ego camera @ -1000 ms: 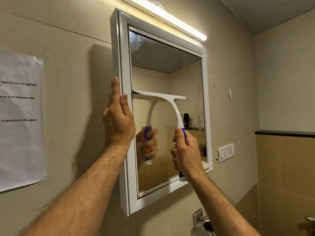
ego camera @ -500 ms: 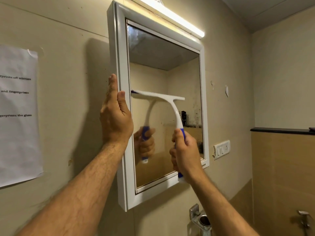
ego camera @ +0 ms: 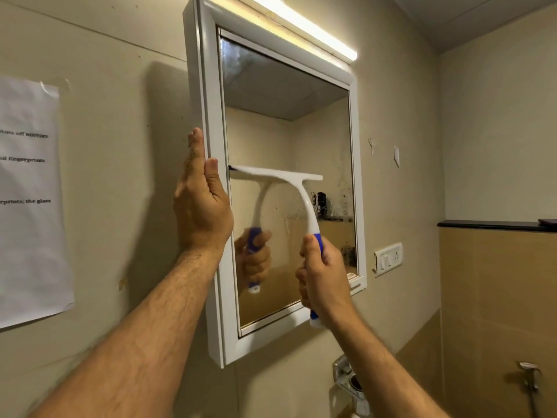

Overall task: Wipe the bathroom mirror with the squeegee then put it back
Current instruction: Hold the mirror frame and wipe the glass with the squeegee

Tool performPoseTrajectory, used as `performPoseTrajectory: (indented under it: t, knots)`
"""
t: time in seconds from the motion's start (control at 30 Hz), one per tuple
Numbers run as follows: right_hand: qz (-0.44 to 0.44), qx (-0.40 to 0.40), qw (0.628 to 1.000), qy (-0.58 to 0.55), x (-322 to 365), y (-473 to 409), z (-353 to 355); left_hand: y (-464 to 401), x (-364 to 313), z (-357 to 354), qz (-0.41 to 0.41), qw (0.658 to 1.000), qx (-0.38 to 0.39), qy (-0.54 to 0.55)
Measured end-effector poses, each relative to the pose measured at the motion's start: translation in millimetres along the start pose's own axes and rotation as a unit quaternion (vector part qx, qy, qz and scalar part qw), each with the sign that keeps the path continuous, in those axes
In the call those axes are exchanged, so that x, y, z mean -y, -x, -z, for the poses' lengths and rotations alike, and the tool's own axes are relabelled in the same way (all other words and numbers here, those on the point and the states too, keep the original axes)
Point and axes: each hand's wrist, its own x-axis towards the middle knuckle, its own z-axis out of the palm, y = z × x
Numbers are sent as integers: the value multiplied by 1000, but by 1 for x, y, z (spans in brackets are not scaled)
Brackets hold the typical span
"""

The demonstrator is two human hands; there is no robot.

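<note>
Squeegee (ego camera: 278,175) is held by its blue-and-white handle in the right hand (ego camera: 324,274), fingers wrapped fully round it, thumb up along the shaft. Its white blade lies roughly level against the mirror (ego camera: 316,122) glass at about mid-height, the left tip just beside the inner edge of the white frame (ego camera: 211,116). The left hand (ego camera: 200,200) is flat against the frame's outer left side, thumb on the front face, fingers extended; it braces the frame and holds nothing.

Change noted: compared with a second ago, the blade sits at nearly the same place on the glass, level with the left thumb, and both hands keep the same holds. Most of the apparent shift is the camera moving, not the tool. Slight blur on the blade's left tip suggests small motion.

Assessment: the wiping stroke is in progress but has advanced little over this interval. Smears and spots remain visible on the right part of the glass, beside the blade's right end and below it, and the top-left corner looks hazy. Wiping is judged well short of complete; returning the tool is not yet due. Its storage place cannot be identified from this view.
</note>
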Motion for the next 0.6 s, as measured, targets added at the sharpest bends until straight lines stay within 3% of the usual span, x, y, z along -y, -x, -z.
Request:
performPoseTrajectory:
  t: [0.13, 0.4, 0.6]
  knots:
    - [-9, -7, 1000, 15, -27, 24, 4, 0, -1, -1, -4, 1000, -2, 2]
    - [-2, 10, 1000, -10, 16, -14, 0, 1, 0, -1, -5, 1000, -4, -9]
    - [1, 6, 1000, -9, -35, 21, 4, 2, 0, 0, -9, 1000, -9, -11]
